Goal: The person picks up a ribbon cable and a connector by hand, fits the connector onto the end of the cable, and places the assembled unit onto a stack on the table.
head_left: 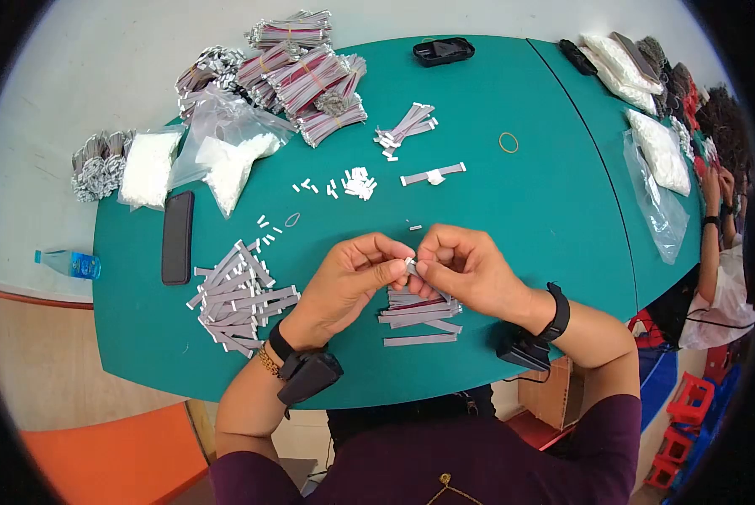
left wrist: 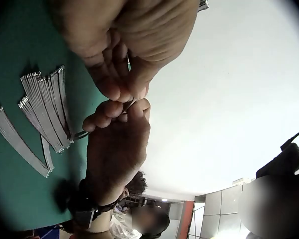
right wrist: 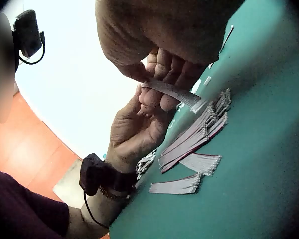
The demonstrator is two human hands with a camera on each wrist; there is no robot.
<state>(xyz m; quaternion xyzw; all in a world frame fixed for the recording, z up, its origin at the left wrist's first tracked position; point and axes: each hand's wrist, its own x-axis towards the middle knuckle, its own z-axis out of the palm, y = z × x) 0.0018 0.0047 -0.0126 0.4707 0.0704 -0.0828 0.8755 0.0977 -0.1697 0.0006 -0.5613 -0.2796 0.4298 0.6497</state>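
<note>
Both hands meet in front of the person, fingertips almost together over the table. A short grey ribbon cable (right wrist: 174,92) is pinched between the thumb and fingers of the right hand (head_left: 474,273), its far end hanging free in the right wrist view. With thumb and forefinger the left hand (head_left: 348,286) pinches a small white connector (head_left: 410,264) at the cable's other end; fingertips hide most of it. Under the hands lies a stack of flat ribbon cables (head_left: 419,316). Left of them is a loose heap of cables (head_left: 230,299) with white ends.
White connectors (head_left: 359,183) are scattered ahead, near a cable (head_left: 419,176) and a small bundle (head_left: 407,130). Beyond stand bundled cables (head_left: 310,80) and clear bags (head_left: 234,168) of white pieces. A phone (head_left: 177,238) lies left; another person's hands (head_left: 715,185) are far right.
</note>
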